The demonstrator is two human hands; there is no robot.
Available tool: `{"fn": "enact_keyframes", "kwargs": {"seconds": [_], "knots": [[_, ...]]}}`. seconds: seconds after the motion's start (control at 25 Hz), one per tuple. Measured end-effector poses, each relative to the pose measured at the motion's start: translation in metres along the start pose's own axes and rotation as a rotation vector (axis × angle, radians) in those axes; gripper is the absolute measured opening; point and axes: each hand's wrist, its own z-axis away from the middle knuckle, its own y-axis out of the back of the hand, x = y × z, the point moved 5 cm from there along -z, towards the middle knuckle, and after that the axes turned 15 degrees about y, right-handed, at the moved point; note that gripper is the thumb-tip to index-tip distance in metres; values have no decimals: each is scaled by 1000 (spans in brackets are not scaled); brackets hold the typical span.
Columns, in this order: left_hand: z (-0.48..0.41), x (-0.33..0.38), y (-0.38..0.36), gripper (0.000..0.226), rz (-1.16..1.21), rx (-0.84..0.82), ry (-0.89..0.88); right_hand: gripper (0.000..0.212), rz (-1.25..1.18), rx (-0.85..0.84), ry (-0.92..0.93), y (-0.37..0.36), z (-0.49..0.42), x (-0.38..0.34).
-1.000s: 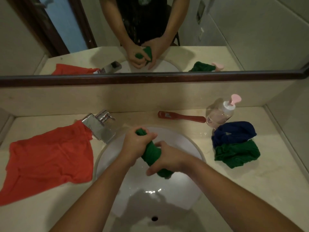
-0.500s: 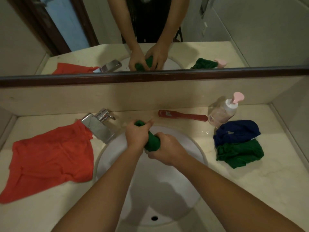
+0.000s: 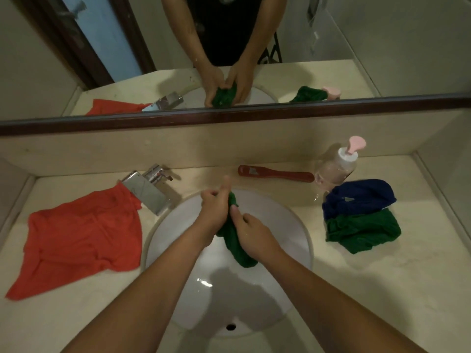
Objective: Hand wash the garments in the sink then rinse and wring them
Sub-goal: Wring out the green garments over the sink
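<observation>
A dark green garment is twisted into a thick roll above the white sink. My left hand grips its upper end. My right hand grips the roll lower down, and its free end hangs below that hand over the basin. An orange garment lies spread on the counter to the left. On the right counter a blue garment lies bunched on top of another green garment.
A chrome faucet stands at the sink's back left, overlapping the orange cloth. A red brush and a clear pump bottle with a pink top sit along the back wall. The mirror above repeats the scene.
My hands have pulled apart along the green roll, so more of it shows and its end hangs lower. The other garments lie as before.
</observation>
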Motion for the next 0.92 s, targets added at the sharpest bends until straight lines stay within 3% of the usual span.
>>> {"fn": "enact_keyframes", "kwargs": {"seconds": [0.08, 0.16, 0.28, 0.36, 0.44, 0.52, 0.6, 0.64, 0.8, 0.92], "knots": [[4, -2, 0, 43, 46, -202, 81, 72, -126, 0, -15, 3, 1, 5], [9, -1, 9, 32, 96, -369, -24, 66, -499, -28, -46, 8, 4, 8], [10, -6, 27, 71, 99, -381, -347, 66, -994, -151, -78, 17, 21, 2], [10, -10, 21, 107, 117, -405, -419, 75, -1024, -362, -146, 11, 36, -5], [11, -10, 2, 120, 184, -560, -368, 82, -1056, -510, -168, -2, 44, -8], [16, -7, -10, 94, 279, -724, -318, 89, -1150, -530, -207, -14, 46, -6], [22, -2, -11, 47, 378, -737, -332, 88, -1203, -507, -205, -17, 45, -3], [24, 0, -8, 36, 421, -688, -331, 84, -1211, -499, -196, -16, 45, -5], [21, 8, 11, 32, 512, -494, -283, 73, -1272, -477, -113, -6, 47, -18], [21, 21, 17, 33, 312, -367, -219, 100, -910, -538, -32, 16, 41, -29]]}}
